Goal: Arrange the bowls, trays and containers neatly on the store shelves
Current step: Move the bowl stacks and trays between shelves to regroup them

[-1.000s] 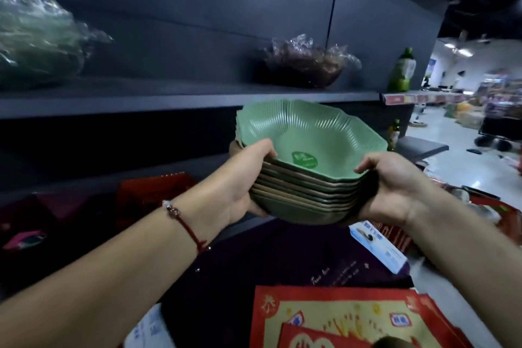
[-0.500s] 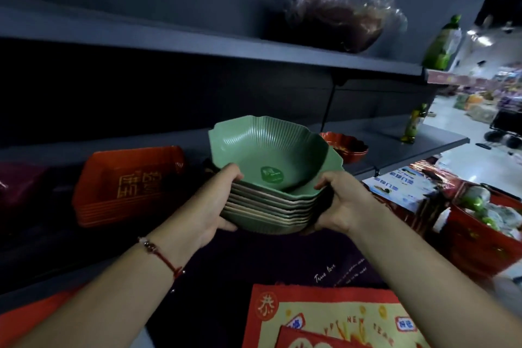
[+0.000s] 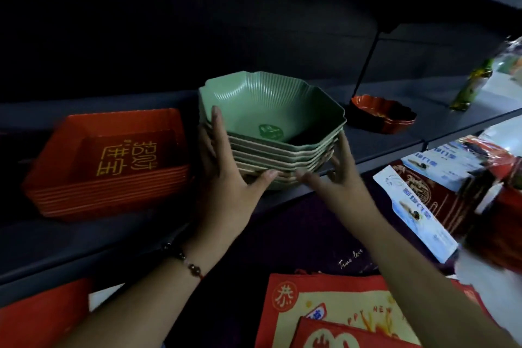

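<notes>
Green bowl stack going onto shelf, both hands on it.
Red tray stack x1; left hand, fingers straight, flat vs green bowl stack (approx 8 bowls), right hand likewise; red dish x1. Seat stack flat on shelf, square w/ trays, release evenly.

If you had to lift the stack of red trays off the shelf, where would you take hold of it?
Probably by the two short ends of the red tray stack, one hand from each side, fingers under the bottom tray. It is wide, low and many-layered, so a one-sided grip would likely tilt it. The green bowl stack stands close on its right.
</notes>
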Motion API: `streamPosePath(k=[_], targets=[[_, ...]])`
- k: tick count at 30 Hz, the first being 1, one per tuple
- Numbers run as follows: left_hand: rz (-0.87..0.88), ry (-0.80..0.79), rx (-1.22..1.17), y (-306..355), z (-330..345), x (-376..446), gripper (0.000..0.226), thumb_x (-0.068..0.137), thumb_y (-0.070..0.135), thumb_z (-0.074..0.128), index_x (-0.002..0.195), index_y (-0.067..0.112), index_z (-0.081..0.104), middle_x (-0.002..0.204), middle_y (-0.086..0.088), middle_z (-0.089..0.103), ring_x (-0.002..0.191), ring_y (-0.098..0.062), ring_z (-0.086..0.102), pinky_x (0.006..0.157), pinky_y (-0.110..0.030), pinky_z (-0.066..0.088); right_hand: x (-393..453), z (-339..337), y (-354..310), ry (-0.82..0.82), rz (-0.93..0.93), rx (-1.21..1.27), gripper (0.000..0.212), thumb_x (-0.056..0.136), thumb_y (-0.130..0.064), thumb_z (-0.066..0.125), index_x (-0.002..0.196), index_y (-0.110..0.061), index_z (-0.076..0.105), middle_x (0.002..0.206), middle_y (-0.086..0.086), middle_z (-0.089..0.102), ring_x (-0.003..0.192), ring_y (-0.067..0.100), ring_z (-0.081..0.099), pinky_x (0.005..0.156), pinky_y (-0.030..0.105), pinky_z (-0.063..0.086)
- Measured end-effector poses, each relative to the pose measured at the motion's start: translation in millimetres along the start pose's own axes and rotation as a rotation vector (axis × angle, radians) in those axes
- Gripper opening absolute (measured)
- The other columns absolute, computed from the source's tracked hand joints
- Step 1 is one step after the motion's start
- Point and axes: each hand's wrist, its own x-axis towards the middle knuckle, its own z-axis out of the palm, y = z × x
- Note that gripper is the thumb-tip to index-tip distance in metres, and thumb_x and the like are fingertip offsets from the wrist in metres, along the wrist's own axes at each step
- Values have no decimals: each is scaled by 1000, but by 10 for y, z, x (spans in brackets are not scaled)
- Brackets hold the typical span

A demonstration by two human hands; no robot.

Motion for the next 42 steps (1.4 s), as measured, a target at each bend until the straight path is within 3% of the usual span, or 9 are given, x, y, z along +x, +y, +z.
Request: streamPosePath(k=[3, 7, 13, 19, 23, 28, 32, 35, 42], targets=[[86, -4, 147, -27, 31, 4, 105, 74, 57, 69, 150, 45, -3, 160, -9, -11, 148, -27, 0, 111, -41, 25, -25, 88, 252, 68, -163, -267, 114, 74, -49, 77, 153, -32, -4, 161, -13, 5, 147, 6, 8, 114, 47, 30], [107, -16, 192, -111, 77, 59, 98, 75, 59, 65, 151, 44, 4, 160, -13, -11, 147, -31, 1, 110, -44, 30, 96, 93, 355, 62, -161, -340, 117, 77, -51, 73, 152, -24, -12, 161, -9, -11, 147, 6, -7, 120, 45, 16], [109, 9, 285, -253, 248, 370, 99, 77, 53, 70, 153, 35, 8, 158, -19, -7, 145, -37, 5, 109, -45, 32, 476, 134, 385, 9, -82, -316, 115, 77, -54, 71, 151, -28, -13, 160, -15, -13, 145, -1, -10, 113, 22, 10], [52, -103, 601, -260, 267, 653, 93, 88, 51, 58, 151, 33, -9, 156, -28, -12, 143, -46, 4, 110, -56, 30, 852, 249, 319, 79, -56, -601, 102, 75, -65, 59, 151, -24, 6, 154, 1, 33, 137, 22, 38, 107, 45, 39], [265, -224, 770, -201, -52, 438, 82, 95, 46, 48, 152, 30, -8, 159, -18, -9, 146, -40, -3, 117, -55, 13, 639, 401, 225, 89, -89, -884, 93, 90, -49, 52, 152, -4, -1, 160, 16, 10, 147, 29, 11, 120, 42, 12], [426, -202, 930, -264, -738, 105, 79, 91, 50, 48, 154, 26, 6, 160, -15, 10, 146, -36, 10, 116, -55, 13, 127, 831, -53, -103, -355, -1037, 84, 94, -43, 48, 153, -15, -5, 160, 14, -11, 147, 32, -8, 119, 40, -5], [282, -233, 1144, -617, -1485, -61, 91, 78, 58, 61, 152, 22, 23, 152, -20, 32, 139, -41, 28, 112, -60, 18, -73, 1352, -276, -363, -561, -1083, 79, 94, -39, 48, 154, -25, -1, 161, 13, -4, 147, 35, 0, 118, 42, -2], [229, -259, 1144, -888, -1882, -103, 90, 62, 42, 85, 138, 20, 42, 112, -13, 62, 103, -36, 59, 99, -62, 37, -75, 1682, -407, -479, -497, -1053, 77, 94, -37, 50, 153, -29, 1, 161, 10, 5, 147, 33, -1, 119, 42, 5], [235, -216, 1012, -818, -1973, -256, 64, 59, 18, 87, 116, 20, 57, 87, -1, 61, 83, -27, 61, 93, -58, 42, -285, 1785, -495, -377, -437, -883, 64, 91, -32, 55, 148, -25, 27, 147, 4, 36, 140, 31, 26, 109, 42, 35]])
